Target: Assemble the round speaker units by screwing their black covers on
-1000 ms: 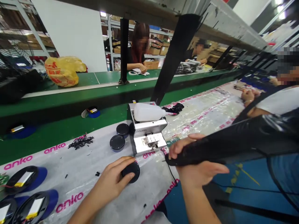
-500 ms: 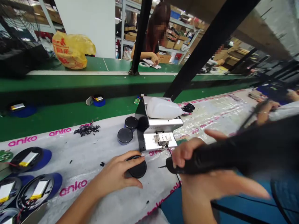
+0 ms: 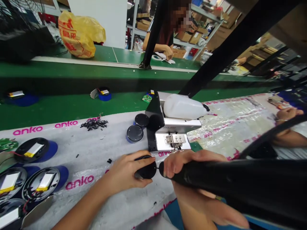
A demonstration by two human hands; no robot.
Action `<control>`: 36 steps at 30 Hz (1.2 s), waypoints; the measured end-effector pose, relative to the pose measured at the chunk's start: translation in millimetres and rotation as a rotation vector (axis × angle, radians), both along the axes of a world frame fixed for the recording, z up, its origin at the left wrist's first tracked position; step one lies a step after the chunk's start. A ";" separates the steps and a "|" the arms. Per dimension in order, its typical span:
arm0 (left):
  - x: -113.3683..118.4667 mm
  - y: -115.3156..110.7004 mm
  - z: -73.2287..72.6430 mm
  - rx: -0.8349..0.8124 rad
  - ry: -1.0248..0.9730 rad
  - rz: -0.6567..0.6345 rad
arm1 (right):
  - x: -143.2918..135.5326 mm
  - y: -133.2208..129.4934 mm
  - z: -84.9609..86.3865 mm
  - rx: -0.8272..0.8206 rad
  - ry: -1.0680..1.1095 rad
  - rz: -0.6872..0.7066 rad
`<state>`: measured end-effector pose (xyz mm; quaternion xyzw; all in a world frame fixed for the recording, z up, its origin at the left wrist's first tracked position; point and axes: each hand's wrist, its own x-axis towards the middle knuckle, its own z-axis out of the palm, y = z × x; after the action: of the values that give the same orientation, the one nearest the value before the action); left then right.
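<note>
My left hand [image 3: 128,171] grips a round black case [image 3: 146,168] between thumb and fingers, tilting it on the white plastic sheet. In my right hand [image 3: 184,169] is a black electric screwdriver [image 3: 216,172], held almost level. Its thin bit meets the right edge of the round case. Just beyond my hands stands a silver and black screw feeder [image 3: 172,124] with a white plastic bottle [image 3: 184,106] lying on top. Left of the feeder, two more round cases [image 3: 134,133] with black tops rest close together.
Several blue round housings [image 3: 59,182] with batteries sit at the left. A pile of small black parts [image 3: 94,124] lies on the sheet. A yellow bag [image 3: 79,35] is on the far bench, where a co-worker [image 3: 165,48] handles something white. A black post [image 3: 230,48] slants across the right.
My right hand has brought the screwdriver left, so its bit now reaches the round case. My left hand keeps its grip, with the case now tilted. The whole view has shifted slightly.
</note>
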<state>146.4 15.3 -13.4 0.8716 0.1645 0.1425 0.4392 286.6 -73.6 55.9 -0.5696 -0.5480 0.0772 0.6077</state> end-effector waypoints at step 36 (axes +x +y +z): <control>-5.5 -3.4 0.6 -0.429 0.033 0.279 | 52.8 31.0 35.1 0.455 0.394 -0.265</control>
<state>140.9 11.9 -12.8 0.7295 0.3170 0.1492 0.5874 339.5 -42.6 91.1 -0.4595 -0.3443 -0.0183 0.8185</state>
